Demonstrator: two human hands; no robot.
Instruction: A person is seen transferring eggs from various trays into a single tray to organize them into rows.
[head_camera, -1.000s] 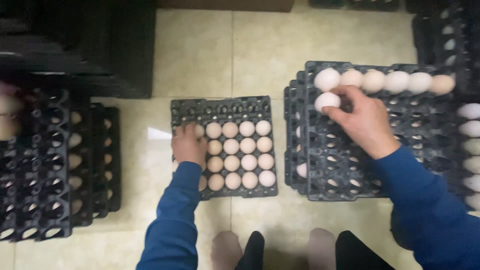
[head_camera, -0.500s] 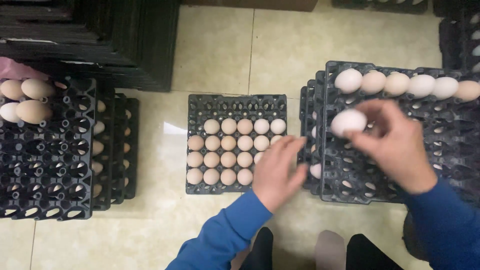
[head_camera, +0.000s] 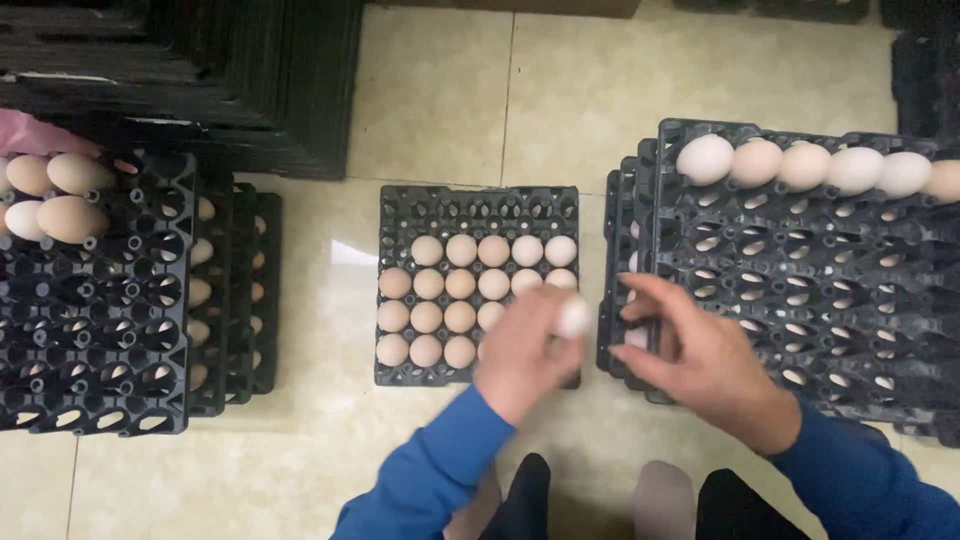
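My left hand (head_camera: 520, 350) hovers over the lower right corner of the small black egg tray (head_camera: 478, 205) and holds a white egg (head_camera: 574, 318) at its fingertips. That tray carries several tan eggs (head_camera: 460, 285) in rows. My right hand (head_camera: 700, 355) is just to the right, fingers apart and holding nothing. It rests at the left edge of a stack of large black trays (head_camera: 800, 290). A row of pale eggs (head_camera: 805, 165) lines the far edge of the top tray. Both sleeves are blue.
Another stack of black trays (head_camera: 90, 330) lies at the left, with a few tan eggs (head_camera: 50, 195) at its far corner and a pink thing (head_camera: 30, 130) beside them. A tall pile of black trays (head_camera: 200, 70) stands at the back left. The floor is beige tile (head_camera: 560, 100).
The white egg has gone from my right hand to my left hand. My left hand moved right to meet it. My right hand dropped to the tray stack's left edge.
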